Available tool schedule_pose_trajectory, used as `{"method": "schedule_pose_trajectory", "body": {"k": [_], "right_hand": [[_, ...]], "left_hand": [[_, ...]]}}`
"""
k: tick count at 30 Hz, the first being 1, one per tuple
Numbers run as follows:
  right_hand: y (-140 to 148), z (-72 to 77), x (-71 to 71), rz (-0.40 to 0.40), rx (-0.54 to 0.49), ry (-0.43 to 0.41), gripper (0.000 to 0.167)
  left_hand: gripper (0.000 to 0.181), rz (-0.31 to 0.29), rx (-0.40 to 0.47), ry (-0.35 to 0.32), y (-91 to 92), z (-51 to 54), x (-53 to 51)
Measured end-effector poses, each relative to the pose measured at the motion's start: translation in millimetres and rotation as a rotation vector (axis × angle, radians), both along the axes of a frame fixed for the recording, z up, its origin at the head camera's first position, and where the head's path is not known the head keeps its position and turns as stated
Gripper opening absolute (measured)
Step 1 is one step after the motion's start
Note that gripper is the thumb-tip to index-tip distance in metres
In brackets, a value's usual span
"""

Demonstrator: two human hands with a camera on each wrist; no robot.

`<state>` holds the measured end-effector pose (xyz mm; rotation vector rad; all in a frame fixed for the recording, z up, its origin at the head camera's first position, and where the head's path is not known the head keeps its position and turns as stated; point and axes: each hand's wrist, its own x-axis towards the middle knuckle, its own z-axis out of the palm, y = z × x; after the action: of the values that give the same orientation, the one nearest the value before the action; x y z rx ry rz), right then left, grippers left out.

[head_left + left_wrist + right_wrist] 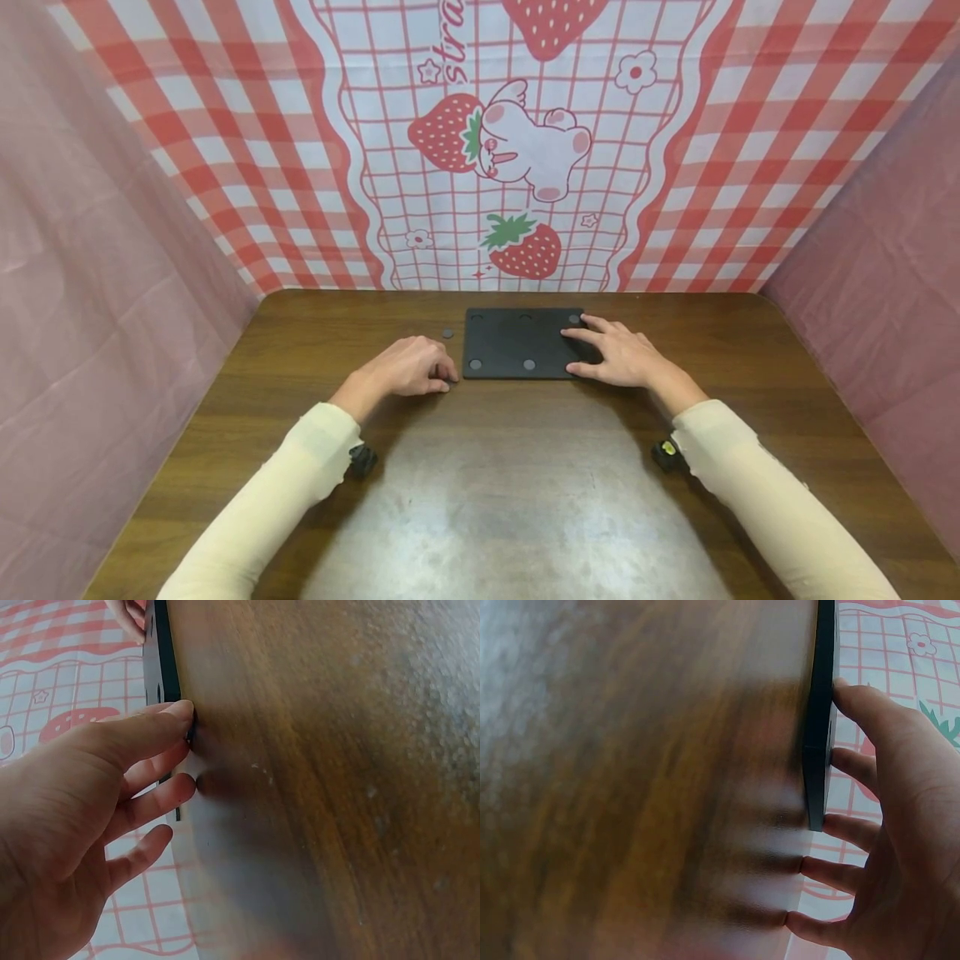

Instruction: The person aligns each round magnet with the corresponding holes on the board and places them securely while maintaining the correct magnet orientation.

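Note:
A black rectangular board (501,342) lies flat near the table's back edge. Grey round spots (529,364) show at several places on it; two at its back edge look dark, like hollows. My left hand (411,367) is just left of the board, thumb and index finger pinching a small dark disc (191,729) at the tabletop, mostly covered by the fingertips. Another small grey disc (447,333) lies loose on the wood behind that hand. With fingers spread, my right hand (618,354) rests on the board's right end, its thumb by the front edge.
The brown wooden table (480,483) runs toward me. Behind it hangs a red-and-white strawberry cloth (300,200), with pink curtains (105,275) at both sides. A small black device (363,460) is on each wrist.

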<state>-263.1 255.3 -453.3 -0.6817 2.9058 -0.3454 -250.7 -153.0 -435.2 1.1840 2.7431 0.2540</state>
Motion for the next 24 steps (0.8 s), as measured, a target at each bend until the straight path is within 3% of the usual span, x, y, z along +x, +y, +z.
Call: {"method": "schedule_pose_trajectory", "body": {"k": [3,5,10,11,12,13,18,20,24], "right_hand": [[-0.4,-0.4,-0.6,-0.001,0.000,-0.002,0.075],[-0.5,-0.5,-0.5,0.002,0.001,-0.003,0.076],[-0.7,-0.3,0.4,0.008,0.008,-0.004,0.076],[-0.8,-0.4,0.2,0.008,0.008,-0.004,0.076],[-0.8,-0.4,-0.1,0.006,0.007,-0.004,0.076],[-0.8,-0.3,-0.4,0.006,0.007,-0.003,0.076],[-1.3,0.5,-0.3,0.006,0.006,0.000,0.076],[-1.3,0.9,0.5,0.007,0.007,0.000,0.076],[-1.3,0.8,1.5,0.007,0.006,-0.003,0.076]], "left_hand": [[0.011,-0.009,0.031,-0.028,-1.7,-3.5,-4.9],[0.012,-0.047,0.065,-0.025,-7.7,-26.1,-19.9],[0.011,-0.051,0.076,-0.035,-9.6,-33.1,-27.2],[0.009,-0.034,0.067,-0.040,-7.0,-23.8,-22.1],[0.009,-0.032,0.067,-0.037,-7.0,-23.6,-22.0],[0.011,-0.045,0.075,-0.025,-8.9,-32.7,-27.4],[0.010,-0.029,0.074,-0.002,-6.5,-26.6,-20.6],[0.010,0.011,0.050,-0.014,-0.4,-4.8,-5.7],[0.012,0.028,0.021,0.004,2.7,-2.0,-1.2]]}}
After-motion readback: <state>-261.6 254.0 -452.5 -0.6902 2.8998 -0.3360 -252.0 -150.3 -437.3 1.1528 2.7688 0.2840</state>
